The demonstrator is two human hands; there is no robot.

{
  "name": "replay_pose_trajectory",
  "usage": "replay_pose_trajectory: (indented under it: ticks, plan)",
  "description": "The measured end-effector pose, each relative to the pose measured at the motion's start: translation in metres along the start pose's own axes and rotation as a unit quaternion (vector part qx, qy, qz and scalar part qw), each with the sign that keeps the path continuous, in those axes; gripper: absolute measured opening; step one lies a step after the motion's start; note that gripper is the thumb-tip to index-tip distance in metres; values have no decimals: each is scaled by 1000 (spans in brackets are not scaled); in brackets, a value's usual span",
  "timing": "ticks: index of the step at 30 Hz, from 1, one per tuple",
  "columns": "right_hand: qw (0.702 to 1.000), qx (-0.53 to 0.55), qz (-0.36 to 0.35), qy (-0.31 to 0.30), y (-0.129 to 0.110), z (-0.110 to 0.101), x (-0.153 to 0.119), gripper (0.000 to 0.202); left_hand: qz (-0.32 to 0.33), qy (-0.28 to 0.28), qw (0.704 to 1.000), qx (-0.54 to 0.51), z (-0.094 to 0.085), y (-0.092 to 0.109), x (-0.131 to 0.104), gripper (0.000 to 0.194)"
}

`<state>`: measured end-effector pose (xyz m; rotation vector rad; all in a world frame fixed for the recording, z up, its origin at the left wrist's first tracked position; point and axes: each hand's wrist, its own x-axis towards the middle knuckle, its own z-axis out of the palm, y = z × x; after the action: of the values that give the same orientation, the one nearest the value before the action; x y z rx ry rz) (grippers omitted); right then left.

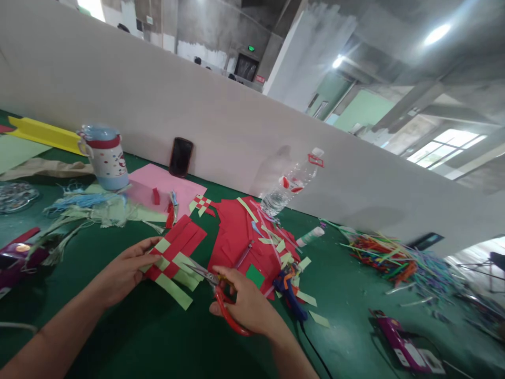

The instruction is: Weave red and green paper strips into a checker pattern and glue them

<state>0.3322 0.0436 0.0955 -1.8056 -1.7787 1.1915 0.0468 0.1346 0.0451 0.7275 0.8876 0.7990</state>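
Woven piece: held low and left of centre in the frame, the red-and-pale-green paper weave (173, 255) shows a partly formed checker; its lower left squares alternate neatly.
Bare part: toward its upper edge, red slats (185, 230) lie side by side with no green across them, so by the look of it that stretch is unfilled.
Loose ends: pale green strips (176, 295) stick out below and to the right at uneven lengths, seemingly untrimmed.
Left hand: the left hand (126, 269) pinches the weave by its left edge, thumb over the paper.
Right hand: the right hand (252, 304) is wrapped around the handles of the scissors (214, 279), blades pointing left.
Blades: slim bright metal, lying over the green strips; whether they are biting into paper is hard to tell at this blur.
Small checker: a finished-looking little red-and-green checkered piece (200, 203) with tapered ends lies just above the weave in the frame.
Red paper: flat, matte red sheets (231, 226) overlap at frame centre with straight and jagged edges, strewn with narrow green offcuts and a crisp green square (255, 275).
Glue gun: smooth blue plastic body (291, 297), black cord trailing to the lower edge.
Pipe cleaners: a fuzzy, tangled multicoloured heap (394, 266) at right on the glossy green bench (343, 321).
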Motion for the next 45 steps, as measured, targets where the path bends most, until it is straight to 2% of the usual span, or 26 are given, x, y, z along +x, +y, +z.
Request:
replay_pose_trajectory:
  ticks: [2, 5, 11, 17, 25, 40, 45]
  plan:
    - [1000, -10, -3, -1, 0, 2, 3, 77, -5, -15, 1000, 6, 1, 0, 1, 61]
    - [1000, -27, -6, -4, 0, 3, 6, 75, -12, -31, 999, 21, 0, -2, 2, 52]
    - [999, -50, -5, -2, -1, 3, 7, 74, -6, -31, 999, 37, -8, -4, 4, 39]
    - [999, -46, -14, 4, -3, 5, 10, 73, -11, -48, 998, 47, -8, -6, 5, 42]
    - [999, -38, -33, -16, -4, 9, 15, 77, -41, -64, 991, 108, -1, 6, -1, 58]
    - [997, -66, -35, -19, -7, 14, 16, 76, -36, -10, 995, 88, 1, -3, 5, 68]
    - [994, -88, -58, -11, -9, 15, 17, 72, -40, -1, 996, 77, 1, -2, 4, 71]
